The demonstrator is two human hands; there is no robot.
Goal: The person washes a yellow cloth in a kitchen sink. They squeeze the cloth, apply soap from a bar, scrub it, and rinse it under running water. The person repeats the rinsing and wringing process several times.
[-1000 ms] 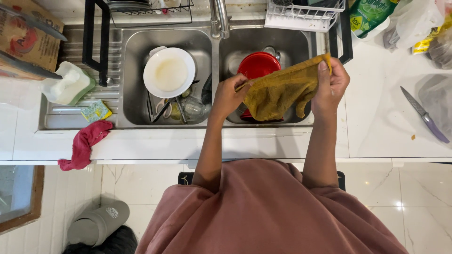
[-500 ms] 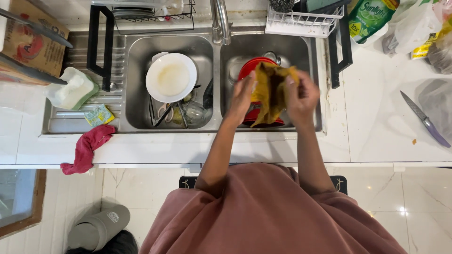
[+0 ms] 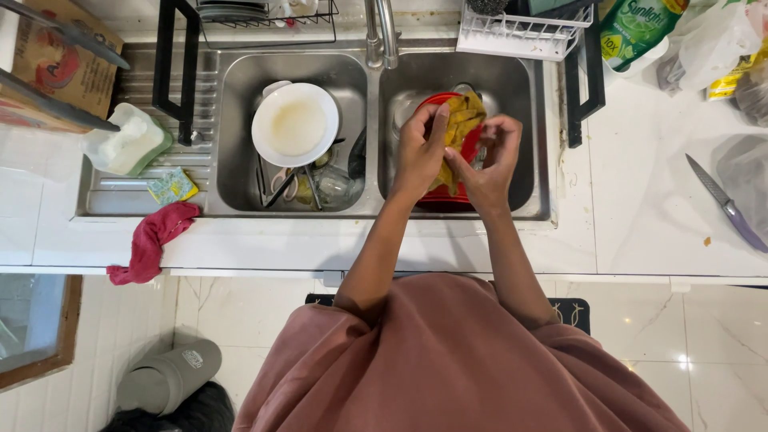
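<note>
**Desk:** What have you got at the sink?

**Operator:** From my feed: both hands over the right basin of a steel double sink (image 3: 544, 144). My left hand (image 3: 422, 152) and right hand (image 3: 492, 160) are bunched on a mustard-yellow cloth (image 3: 462, 128), fingers curled shut on it, the cloth gathered into a wad between them. It hangs just above a red bowl (image 3: 448, 196) sitting in that basin, below the tap (image 3: 382, 36).

**Desk:** How far along is the washing-up?

**Operator:** Early, by my reading. The left basin is piled up: a white plate (image 3: 294, 126) lies on top of a glass (image 3: 336, 186) and utensils, none of it racked. The red bowl is in the basin too. I cannot tell whether water is running.

**Desk:** Anything else in frame?

**Operator:** A red rag (image 3: 152, 240) over the counter edge, a small sponge (image 3: 172, 186) on the drainboard, a knife (image 3: 726, 204) well off to the right.
</note>
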